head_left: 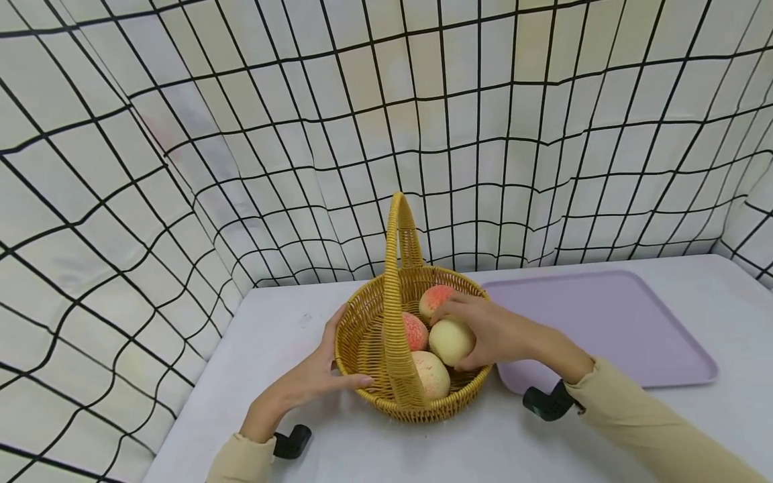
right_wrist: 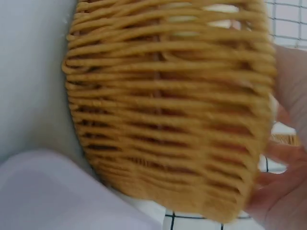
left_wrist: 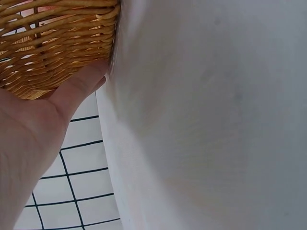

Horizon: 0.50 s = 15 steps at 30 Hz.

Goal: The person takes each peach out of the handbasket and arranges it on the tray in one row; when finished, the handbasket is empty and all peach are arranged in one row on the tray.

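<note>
Two half-spread hands on basket, peach

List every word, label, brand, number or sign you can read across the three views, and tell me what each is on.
None: no readable text in any view.
No lettering shows on the basket, the four peaches, the purple tray or the two black wrist devices.
The grid-patterned backdrop shows only lines and faint coloured patches, too blurred to make out.
</note>
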### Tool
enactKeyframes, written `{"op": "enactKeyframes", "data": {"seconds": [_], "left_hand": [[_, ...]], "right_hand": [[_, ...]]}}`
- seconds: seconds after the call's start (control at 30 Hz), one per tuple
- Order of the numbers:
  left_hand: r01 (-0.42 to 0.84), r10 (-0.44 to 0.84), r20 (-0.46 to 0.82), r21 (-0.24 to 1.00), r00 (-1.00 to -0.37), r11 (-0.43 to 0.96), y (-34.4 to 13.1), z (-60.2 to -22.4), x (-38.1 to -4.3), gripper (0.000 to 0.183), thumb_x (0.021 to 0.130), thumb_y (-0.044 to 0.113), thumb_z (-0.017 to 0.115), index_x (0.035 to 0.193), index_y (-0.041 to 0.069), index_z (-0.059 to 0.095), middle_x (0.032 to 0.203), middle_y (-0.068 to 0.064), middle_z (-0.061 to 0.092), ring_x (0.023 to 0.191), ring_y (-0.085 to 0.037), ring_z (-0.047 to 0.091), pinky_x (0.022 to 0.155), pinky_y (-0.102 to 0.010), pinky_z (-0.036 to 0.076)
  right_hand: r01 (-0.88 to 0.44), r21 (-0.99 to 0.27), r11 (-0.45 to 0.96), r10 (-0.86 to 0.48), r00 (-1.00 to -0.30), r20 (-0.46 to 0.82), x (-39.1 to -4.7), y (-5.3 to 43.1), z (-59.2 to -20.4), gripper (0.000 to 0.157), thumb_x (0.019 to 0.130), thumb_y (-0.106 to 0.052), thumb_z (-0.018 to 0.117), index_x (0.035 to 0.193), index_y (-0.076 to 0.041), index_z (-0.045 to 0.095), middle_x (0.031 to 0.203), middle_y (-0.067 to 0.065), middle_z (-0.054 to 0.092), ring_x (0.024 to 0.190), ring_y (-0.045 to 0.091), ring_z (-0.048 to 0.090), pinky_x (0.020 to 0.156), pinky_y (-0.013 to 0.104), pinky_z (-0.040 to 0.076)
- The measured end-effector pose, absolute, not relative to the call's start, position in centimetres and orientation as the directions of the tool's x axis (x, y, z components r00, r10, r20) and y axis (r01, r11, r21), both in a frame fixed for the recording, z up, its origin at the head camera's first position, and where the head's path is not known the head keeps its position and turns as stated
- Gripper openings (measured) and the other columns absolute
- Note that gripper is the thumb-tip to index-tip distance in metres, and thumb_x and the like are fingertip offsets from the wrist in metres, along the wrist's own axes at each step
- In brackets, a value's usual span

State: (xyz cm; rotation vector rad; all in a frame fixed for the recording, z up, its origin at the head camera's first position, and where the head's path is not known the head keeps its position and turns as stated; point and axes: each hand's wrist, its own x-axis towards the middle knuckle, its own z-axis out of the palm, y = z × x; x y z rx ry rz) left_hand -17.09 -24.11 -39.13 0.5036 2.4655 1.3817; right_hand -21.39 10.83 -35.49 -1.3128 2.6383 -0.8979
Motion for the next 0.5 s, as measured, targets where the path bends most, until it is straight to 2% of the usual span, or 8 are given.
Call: {"op": "enactKeyframes", "data": {"seconds": [0.27,0.4,0.5], "left_hand": [[0.155,0.42,-0.077,0.858,-0.904,0.489,-23.9,-39.1,-17.1,0.128,0.087,0.038,0.085,0.167,0.024,-0.014,0.172,-0.023,0.003,0.156,-0.046,0.019,0.12,-0.067,0.023],[0.139,0.42,-0.099,0.855,-0.902,0.5,-24.0,-38.9,-17.1,0.13,0.086,0.04,0.085,0.166,0.024,-0.016,0.172,-0.023,0.001,0.156,-0.047,0.018,0.12,-0.067,0.023],[0.131,0.422,-0.109,0.856,-0.9,0.5,-24.0,-38.8,-17.0,0.13,0.087,0.041,0.084,0.166,0.025,-0.017,0.173,-0.022,0.0,0.156,-0.046,0.017,0.12,-0.067,0.023]], "right_hand": [[-0.677,-0.623,0.392,-0.521,-0.722,0.456,-21.2,15.1,-32.8,0.066,0.069,-0.009,0.097,0.127,-0.017,0.068,0.123,0.002,0.059,0.107,0.022,0.06,0.078,0.037,0.06],[-0.646,-0.632,0.427,-0.4,-0.762,0.509,-21.2,18.2,-31.4,0.07,0.07,-0.005,0.097,0.131,-0.014,0.066,0.125,-0.001,0.058,0.11,0.016,0.056,0.076,0.031,0.06],[-0.641,-0.594,0.486,-0.369,-0.766,0.526,-21.5,20.3,-30.9,0.073,0.069,-0.006,0.098,0.133,-0.015,0.064,0.126,-0.002,0.057,0.11,0.011,0.055,0.078,0.026,0.057]]}}
